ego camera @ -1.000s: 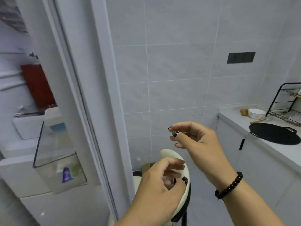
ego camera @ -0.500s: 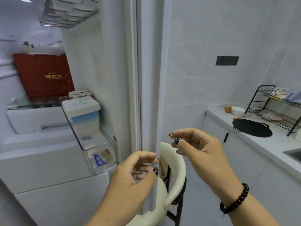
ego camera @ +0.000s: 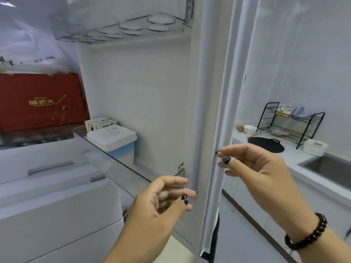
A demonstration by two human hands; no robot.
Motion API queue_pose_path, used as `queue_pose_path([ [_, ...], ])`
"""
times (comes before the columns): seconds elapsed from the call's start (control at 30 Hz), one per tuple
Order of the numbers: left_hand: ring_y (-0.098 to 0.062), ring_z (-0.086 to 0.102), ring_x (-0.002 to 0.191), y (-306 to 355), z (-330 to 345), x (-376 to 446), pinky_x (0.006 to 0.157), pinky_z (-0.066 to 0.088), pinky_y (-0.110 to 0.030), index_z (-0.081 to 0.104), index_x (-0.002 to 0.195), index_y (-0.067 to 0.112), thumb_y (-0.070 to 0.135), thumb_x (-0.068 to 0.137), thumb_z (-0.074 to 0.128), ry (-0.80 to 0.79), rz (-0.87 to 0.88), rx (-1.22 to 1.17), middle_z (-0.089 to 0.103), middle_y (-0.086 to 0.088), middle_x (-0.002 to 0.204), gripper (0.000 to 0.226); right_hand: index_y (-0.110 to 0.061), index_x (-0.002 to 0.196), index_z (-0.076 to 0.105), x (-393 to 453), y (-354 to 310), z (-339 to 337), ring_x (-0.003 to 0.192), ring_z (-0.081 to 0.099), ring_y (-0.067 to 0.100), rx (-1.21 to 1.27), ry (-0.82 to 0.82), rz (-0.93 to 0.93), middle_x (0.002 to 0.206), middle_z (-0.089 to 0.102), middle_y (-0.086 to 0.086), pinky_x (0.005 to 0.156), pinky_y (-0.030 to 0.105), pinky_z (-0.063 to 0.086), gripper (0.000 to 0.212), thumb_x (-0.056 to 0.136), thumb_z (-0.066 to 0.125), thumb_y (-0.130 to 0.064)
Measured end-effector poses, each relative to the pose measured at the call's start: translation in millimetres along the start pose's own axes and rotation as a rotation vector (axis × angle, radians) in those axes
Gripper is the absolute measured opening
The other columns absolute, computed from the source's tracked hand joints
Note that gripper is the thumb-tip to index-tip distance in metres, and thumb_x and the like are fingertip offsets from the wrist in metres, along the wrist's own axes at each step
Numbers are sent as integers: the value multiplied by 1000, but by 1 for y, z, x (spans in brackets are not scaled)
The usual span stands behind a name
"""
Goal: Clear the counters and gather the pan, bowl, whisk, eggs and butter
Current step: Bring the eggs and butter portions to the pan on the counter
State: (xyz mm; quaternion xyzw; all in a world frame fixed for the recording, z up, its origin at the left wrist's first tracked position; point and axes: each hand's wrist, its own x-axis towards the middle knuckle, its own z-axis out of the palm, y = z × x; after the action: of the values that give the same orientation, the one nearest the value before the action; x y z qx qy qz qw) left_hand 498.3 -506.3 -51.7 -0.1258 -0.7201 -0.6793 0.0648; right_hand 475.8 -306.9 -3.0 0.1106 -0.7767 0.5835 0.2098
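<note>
**Two Hands at the Open Fridge**

In front of the open fridge, two hands were held up in the air. The left hand was low, near the inside of the fridge door. Its fingers were loosely bent and it held nothing. The right hand was higher, just past the smooth white edge of the door. Its fingers were loosely bent too, and it also held nothing. A string of round dark beads sat on the right wrist.

A clear plastic door shelf held a boxy white tub with a blue bottom. Behind the tub stood small flat packets. Deeper inside lay a big red box with gold letters. High up was a clear egg tray with round cups.

Far off to the right, the white table carried a flat, round, black pan. A small round white bowl sat behind it, beside a small brown thing too blurred to name. A black wire rack stood near a shiny metal sink.
</note>
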Motion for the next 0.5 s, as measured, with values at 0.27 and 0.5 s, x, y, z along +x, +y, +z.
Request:
queue_pose_path([
  [0.27, -20, 73, 79, 20, -100, 32, 74, 56, -21, 72, 94, 28, 13, 79, 66, -224, 245, -69, 76, -4, 91, 22, -24, 87, 72, -17, -42, 57, 82, 71, 15, -119, 188, -96, 84, 74, -1, 77, 37, 57, 22, 83, 65, -3],
  [0.5, -16, 71, 94, 25, -143, 140, 92, 53, -39, 64, 110, 25, 23, 83, 72, -586, 46, 349, 76, 2, 98, 28, -20, 89, 73, 3, -63, 106, 77, 70, 13, -367, 72, -83, 86, 73, -5, 72, 31, 59, 16, 82, 68, -6],
])
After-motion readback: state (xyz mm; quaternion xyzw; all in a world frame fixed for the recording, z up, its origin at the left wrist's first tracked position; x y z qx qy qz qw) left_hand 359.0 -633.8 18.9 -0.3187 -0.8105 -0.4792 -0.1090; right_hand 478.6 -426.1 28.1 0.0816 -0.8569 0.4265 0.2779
